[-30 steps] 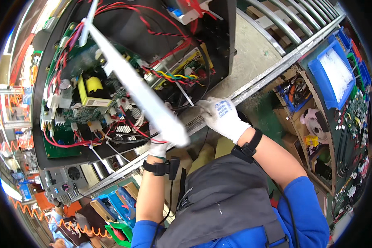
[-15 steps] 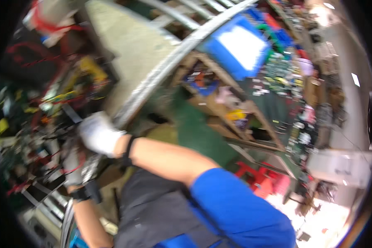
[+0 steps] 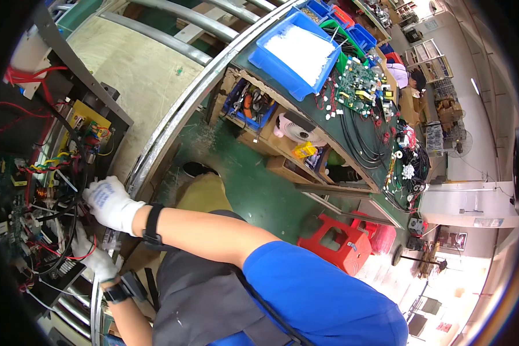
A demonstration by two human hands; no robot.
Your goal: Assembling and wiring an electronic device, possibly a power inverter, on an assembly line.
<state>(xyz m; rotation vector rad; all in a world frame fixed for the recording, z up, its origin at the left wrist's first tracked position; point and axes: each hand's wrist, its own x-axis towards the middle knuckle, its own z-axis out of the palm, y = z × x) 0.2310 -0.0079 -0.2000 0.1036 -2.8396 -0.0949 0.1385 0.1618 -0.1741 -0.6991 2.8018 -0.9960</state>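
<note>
An open electrical unit with a dark housing, wires and circuit boards fills the left side. My right hand, in a white glove, is at its near edge. The fingers are curled closed beside a black cable; what they pinch is hidden. Below it my left hand, also gloved, reaches in among the wires. Its fingertips are partly hidden, and a red wire crosses it. Near the hands are a yellow-framed part and a pale strip.
A metal-edged roller conveyor carries a wooden board. To the right, a workbench holds a blue bin of white pieces, circuit boards and black cables. Under it sit a tool bin and a pink fan. A red stool stands on the floor.
The view has shifted and steadied from a blur. My right hand appears lower and further left, its fingers at the black cable. My left hand stays among the wires.
</note>
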